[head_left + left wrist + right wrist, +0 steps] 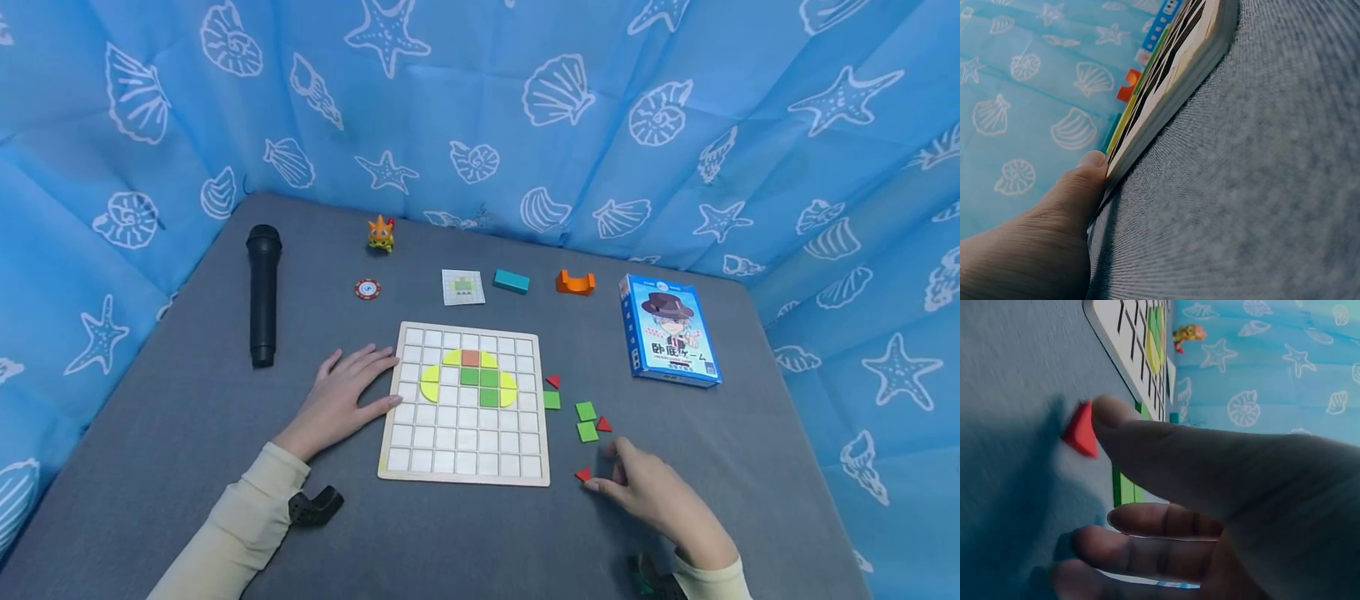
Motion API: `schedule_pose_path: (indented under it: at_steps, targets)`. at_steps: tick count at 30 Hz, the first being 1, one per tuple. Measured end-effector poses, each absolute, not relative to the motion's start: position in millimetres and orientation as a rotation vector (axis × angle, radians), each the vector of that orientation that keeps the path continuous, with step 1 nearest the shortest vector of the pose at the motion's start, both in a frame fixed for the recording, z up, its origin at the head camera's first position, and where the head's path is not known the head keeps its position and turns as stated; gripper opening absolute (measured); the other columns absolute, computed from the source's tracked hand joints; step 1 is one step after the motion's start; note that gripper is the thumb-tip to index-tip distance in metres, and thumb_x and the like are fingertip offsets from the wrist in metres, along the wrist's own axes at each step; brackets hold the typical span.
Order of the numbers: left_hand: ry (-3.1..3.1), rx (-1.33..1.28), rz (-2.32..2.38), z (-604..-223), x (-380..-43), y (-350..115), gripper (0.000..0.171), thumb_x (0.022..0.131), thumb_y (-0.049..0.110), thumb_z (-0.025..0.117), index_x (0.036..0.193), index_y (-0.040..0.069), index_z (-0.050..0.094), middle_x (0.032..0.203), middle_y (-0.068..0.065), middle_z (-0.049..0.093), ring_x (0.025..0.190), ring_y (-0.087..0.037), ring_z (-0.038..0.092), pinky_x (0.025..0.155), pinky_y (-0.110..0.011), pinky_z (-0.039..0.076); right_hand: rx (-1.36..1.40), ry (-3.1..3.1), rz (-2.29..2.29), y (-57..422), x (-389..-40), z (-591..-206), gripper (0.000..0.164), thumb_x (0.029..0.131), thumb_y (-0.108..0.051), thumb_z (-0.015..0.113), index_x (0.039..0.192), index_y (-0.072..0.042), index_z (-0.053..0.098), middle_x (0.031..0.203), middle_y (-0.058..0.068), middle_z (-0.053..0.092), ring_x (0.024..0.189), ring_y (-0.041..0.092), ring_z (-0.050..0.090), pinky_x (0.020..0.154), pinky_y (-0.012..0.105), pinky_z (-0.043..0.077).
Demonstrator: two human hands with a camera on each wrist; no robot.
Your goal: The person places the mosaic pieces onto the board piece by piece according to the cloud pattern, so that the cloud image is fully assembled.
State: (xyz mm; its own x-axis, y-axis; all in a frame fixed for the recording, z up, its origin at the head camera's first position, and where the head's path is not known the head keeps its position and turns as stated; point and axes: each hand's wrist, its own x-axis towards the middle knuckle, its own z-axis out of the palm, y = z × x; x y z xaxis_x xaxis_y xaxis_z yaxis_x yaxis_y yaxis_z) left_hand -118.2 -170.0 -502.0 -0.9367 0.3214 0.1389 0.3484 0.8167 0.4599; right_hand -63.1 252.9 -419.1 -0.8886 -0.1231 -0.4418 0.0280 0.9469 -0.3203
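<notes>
A white gridded board (457, 458) with a wooden rim lies on the table, yellow rounded pieces (430, 383), green squares (488, 397) and one orange square (470, 358) on its upper rows. My left hand (341, 404) rests palm down at the board's left edge; in the left wrist view its thumb (1082, 181) is at the rim. Low over the table, right of the board, is my right hand (648, 487). Its thumb tip meets a red triangle (1084, 432) lying there, while the other fingers stay apart from that piece.
Loose green squares (587, 432) and two more red triangles (604, 424) lie right of the board. Behind it are a pattern card (453, 296), teal block (512, 281), orange block (575, 284), poker chip (367, 289) and toy figure (381, 235). A microphone (263, 292) and game box (675, 333) flank them.
</notes>
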Motion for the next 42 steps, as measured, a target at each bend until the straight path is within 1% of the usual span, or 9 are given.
schedule_pose_path:
  at_steps: [3,7,12,19,25,28,31,37,42]
  targets:
    - [-2.944,-0.547,-0.777,-499.4,-118.0,-169.6,0.066,0.089,0.063,0.051,0.143,0.024,0.046,0.15,0.001,0.04,0.143,-0.024,0.028,0.114,-0.058,0.009,-0.1,2.647,-0.487,247.0,-56.1,-424.6,0.037,0.081,-0.028,0.077,0.103,-0.007,0.056,0.067,-0.002,0.05,0.056,0.011,0.045,0.049,0.024,0.034]
    - [-2.951,-0.549,-0.782,-497.3,-117.7,-169.2,0.066,0.09,0.062,0.052,0.143,0.024,0.046,0.15,0.001,0.04,0.143,-0.024,0.028,0.114,-0.058,0.009,-0.21,2.712,-0.519,241.7,-54.9,-430.6,0.023,0.083,-0.017,0.075,0.096,-0.009,0.058,0.067,-0.004,0.049,0.056,0.009,0.043,0.05,0.024,0.035]
    - [-2.939,-0.549,-0.782,-498.1,-117.6,-169.3,0.065,0.09,0.061,0.052,0.143,0.024,0.046,0.15,0.001,0.04,0.143,-0.024,0.028,0.114,-0.058,0.009,-0.265,2.788,-0.532,240.3,-65.4,-435.4,0.015,0.086,-0.013,0.072,0.094,-0.01,0.06,0.072,-0.004,0.049,0.06,0.009,0.043,0.053,0.024,0.037]
    - [-2.949,-0.573,-0.782,-500.4,-118.4,-168.5,0.065,0.091,0.061,0.052,0.144,0.025,0.044,0.15,0.001,0.04,0.143,-0.024,0.028,0.114,-0.058,0.009,-0.316,2.869,-0.491,242.2,-83.9,-443.3,0.017,0.089,-0.015,0.069,0.099,-0.006,0.059,0.08,0.0,0.051,0.068,0.012,0.045,0.057,0.028,0.039]
    - [-2.963,-0.555,-0.774,-498.7,-117.9,-168.9,0.064,0.091,0.059,0.053,0.144,0.025,0.044,0.15,0.001,0.04,0.143,-0.024,0.027,0.114,-0.058,0.008,-0.404,2.885,-0.45,232.4,-99.4,-446.0,0.017,0.09,-0.02,0.068,0.1,-0.009,0.059,0.085,0.001,0.052,0.07,0.011,0.046,0.06,0.028,0.042]
    - [-2.959,-0.555,-0.776,-498.4,-117.8,-169.1,0.064,0.091,0.059,0.053,0.144,0.025,0.045,0.15,0.001,0.04,0.143,-0.024,0.028,0.114,-0.058,0.008,-0.443,2.859,-0.432,228.8,-104.1,-442.1,0.019,0.09,-0.024,0.069,0.101,-0.011,0.061,0.09,0.0,0.055,0.073,0.011,0.049,0.064,0.028,0.046]
    - [-2.956,-0.552,-0.776,-498.9,-117.7,-169.2,0.064,0.091,0.059,0.052,0.144,0.025,0.045,0.15,0.001,0.04,0.143,-0.024,0.028,0.114,-0.058,0.008,-0.463,2.867,-0.428,229.5,-107.3,-437.5,0.02,0.089,-0.026,0.069,0.103,-0.012,0.063,0.095,0.001,0.058,0.077,0.011,0.052,0.069,0.032,0.05]
    - [-2.943,-0.546,-0.775,-499.4,-117.2,-170.2,0.064,0.091,0.06,0.052,0.144,0.025,0.045,0.15,0.002,0.04,0.143,-0.023,0.028,0.114,-0.058,0.008,-0.516,2.993,-0.371,240.0,-114.7,-435.6,0.022,0.089,-0.012,0.068,0.11,-0.006,0.065,0.103,0.008,0.06,0.088,0.02,0.056,0.078,0.041,0.052]
    - [-2.945,-0.544,-0.783,-497.9,-116.8,-170.8,0.063,0.091,0.059,0.053,0.144,0.025,0.045,0.15,0.002,0.04,0.143,-0.024,0.028,0.114,-0.058,0.008,-0.562,3.034,-0.268,244.0,-119.2,-438.4,0.03,0.089,-0.006,0.066,0.119,-0.005,0.063,0.111,0.014,0.059,0.098,0.028,0.055,0.083,0.047,0.051]
